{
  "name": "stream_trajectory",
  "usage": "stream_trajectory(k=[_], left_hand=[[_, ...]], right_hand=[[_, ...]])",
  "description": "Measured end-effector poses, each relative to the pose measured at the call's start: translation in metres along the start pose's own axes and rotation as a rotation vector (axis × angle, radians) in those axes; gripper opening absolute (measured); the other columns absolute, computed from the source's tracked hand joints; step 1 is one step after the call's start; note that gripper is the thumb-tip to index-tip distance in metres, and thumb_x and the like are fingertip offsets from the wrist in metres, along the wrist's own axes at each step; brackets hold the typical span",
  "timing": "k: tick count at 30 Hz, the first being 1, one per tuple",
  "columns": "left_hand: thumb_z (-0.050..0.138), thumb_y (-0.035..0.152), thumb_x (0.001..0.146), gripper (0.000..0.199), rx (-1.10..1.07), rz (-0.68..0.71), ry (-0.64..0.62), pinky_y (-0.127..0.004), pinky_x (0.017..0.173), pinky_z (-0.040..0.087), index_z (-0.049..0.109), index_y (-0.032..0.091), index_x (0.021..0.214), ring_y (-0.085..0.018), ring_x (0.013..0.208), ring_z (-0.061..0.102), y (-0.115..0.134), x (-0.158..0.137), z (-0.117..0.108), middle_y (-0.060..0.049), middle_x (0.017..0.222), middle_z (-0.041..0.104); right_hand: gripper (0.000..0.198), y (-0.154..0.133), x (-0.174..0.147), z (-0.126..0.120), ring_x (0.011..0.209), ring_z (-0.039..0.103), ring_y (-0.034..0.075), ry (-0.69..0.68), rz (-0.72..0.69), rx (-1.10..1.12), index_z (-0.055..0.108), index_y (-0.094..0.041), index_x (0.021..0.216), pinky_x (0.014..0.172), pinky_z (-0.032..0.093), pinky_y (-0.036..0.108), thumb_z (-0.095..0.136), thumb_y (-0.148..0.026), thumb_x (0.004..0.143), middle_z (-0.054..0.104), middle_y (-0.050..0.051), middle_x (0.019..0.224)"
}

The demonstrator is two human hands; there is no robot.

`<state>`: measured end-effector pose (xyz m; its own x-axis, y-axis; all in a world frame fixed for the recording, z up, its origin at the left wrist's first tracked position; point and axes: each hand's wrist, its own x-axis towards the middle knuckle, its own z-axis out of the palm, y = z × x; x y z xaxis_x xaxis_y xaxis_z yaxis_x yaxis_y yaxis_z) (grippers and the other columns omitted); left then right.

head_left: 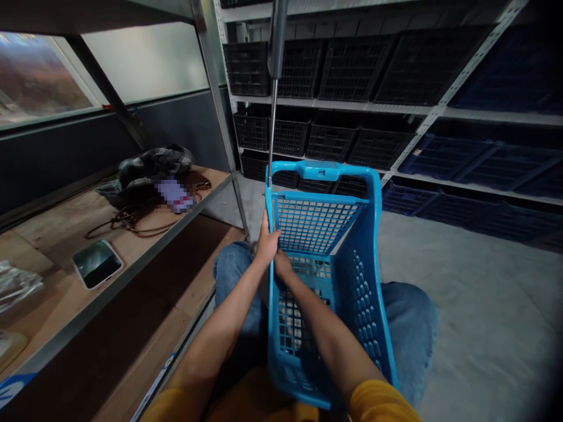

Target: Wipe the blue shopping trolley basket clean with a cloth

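Observation:
A blue plastic shopping basket [377, 246] with grid walls is held between my knees, its inside facing me. A metal telescopic rod with a dark grip [276, 47] rises from its left corner. My left hand [266, 241] grips the basket's left rim, with the thumb over the edge and the fingers on the outside. My right hand [282, 265] reaches inside the basket to the same left wall, just below the left hand. Its fingers are mostly hidden, so I cannot see what they touch or hold.
A wooden shelf [48, 240] on the left bears a phone [97, 264], a plaid cloth [153, 161], a brown cord [153, 230] and clear plastic [17, 284]. Ahead, metal racks hold black crates [352, 67] and dark blue crates [457, 158]. Grey floor [484, 299] extends to the right.

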<state>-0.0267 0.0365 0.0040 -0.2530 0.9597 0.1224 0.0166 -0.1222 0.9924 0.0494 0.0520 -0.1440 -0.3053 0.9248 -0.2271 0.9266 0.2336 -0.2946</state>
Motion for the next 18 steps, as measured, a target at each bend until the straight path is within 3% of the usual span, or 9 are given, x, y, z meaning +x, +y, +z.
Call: stream_trajectory(k=[2, 4, 8, 11, 14, 18], left_hand=[[0.054, 0.011, 0.082, 0.082, 0.0, 0.01, -0.011, -0.032, 0.124, 0.02, 0.026, 0.026, 0.157, -0.019, 0.149, 0.03, -0.001, 0.001, -0.001, 0.002, 0.158, 0.039], [0.054, 0.012, 0.082, 0.082, 0.0, 0.019, -0.015, -0.031, 0.124, 0.021, 0.027, 0.026, 0.157, -0.019, 0.149, 0.03, -0.003, 0.002, -0.002, 0.002, 0.159, 0.038], [0.054, 0.013, 0.082, 0.083, -0.004, 0.016, -0.021, -0.029, 0.123, 0.023, 0.024, 0.025, 0.158, -0.019, 0.148, 0.032, -0.006, 0.004, -0.003, 0.001, 0.16, 0.036], [0.054, 0.013, 0.081, 0.085, -0.015, 0.02, -0.034, -0.028, 0.121, 0.026, 0.022, 0.026, 0.159, -0.019, 0.146, 0.035, -0.006, 0.003, -0.002, 0.002, 0.16, 0.036], [0.054, 0.013, 0.082, 0.085, -0.023, 0.013, -0.038, -0.028, 0.121, 0.027, 0.02, 0.027, 0.159, -0.019, 0.144, 0.038, -0.004, 0.001, -0.002, 0.002, 0.16, 0.034], [0.054, 0.013, 0.081, 0.086, -0.019, 0.015, -0.024, -0.028, 0.121, 0.026, 0.02, 0.027, 0.159, -0.019, 0.145, 0.037, -0.002, 0.0, -0.001, 0.003, 0.16, 0.035]], right_hand=[[0.034, 0.008, -0.002, -0.005, 0.115, 0.058, 0.021, -0.003, 0.005, -0.001, 0.062, -0.018, 0.125, 0.094, 0.044, 0.026, 0.041, -0.014, 0.098, 0.062, 0.012, 0.125], [0.034, 0.033, -0.007, -0.016, 0.114, 0.059, 0.022, -0.002, 0.059, -0.009, 0.062, -0.018, 0.125, 0.094, 0.044, 0.028, 0.043, -0.015, 0.097, 0.06, 0.014, 0.127], [0.037, 0.101, -0.024, -0.041, 0.112, 0.061, 0.027, 0.024, 0.298, -0.032, 0.061, -0.012, 0.125, 0.091, 0.047, 0.036, 0.038, -0.011, 0.096, 0.058, 0.022, 0.126], [0.037, 0.131, -0.039, -0.047, 0.115, 0.059, 0.032, 0.056, 0.464, -0.032, 0.062, -0.008, 0.123, 0.09, 0.049, 0.041, 0.037, -0.01, 0.095, 0.057, 0.027, 0.125], [0.035, 0.129, -0.044, -0.043, 0.117, 0.059, 0.033, 0.087, 0.525, 0.0, 0.061, -0.006, 0.124, 0.091, 0.049, 0.041, 0.041, -0.013, 0.096, 0.055, 0.029, 0.126], [0.034, 0.091, -0.032, -0.03, 0.109, 0.064, 0.028, 0.084, 0.459, 0.099, 0.061, -0.007, 0.123, 0.089, 0.049, 0.035, 0.047, -0.015, 0.094, 0.059, 0.026, 0.124]])
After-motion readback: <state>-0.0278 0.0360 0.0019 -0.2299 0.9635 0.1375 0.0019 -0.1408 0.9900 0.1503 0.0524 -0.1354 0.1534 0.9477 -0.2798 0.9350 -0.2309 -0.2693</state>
